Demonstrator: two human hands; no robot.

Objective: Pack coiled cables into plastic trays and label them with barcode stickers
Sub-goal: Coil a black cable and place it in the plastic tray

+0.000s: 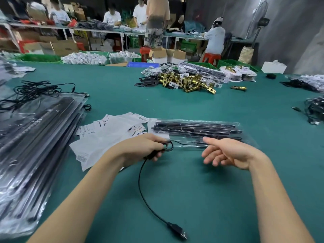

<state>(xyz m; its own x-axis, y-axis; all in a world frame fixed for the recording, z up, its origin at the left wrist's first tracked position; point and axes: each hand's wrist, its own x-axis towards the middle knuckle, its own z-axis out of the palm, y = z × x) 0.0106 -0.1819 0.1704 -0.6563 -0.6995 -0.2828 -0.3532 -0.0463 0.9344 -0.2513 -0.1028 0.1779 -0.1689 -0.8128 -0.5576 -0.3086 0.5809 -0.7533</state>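
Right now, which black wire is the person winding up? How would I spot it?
Find the green table, then the left hand near its front. The cable loops in those fingers and trails toward you, ending in a flat plug. Other cables lie in piles, untouched.

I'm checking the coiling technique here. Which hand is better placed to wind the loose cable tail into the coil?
Probably the right hand: it is open and holds nothing, while the left hand already grips the started loops of the black cable.
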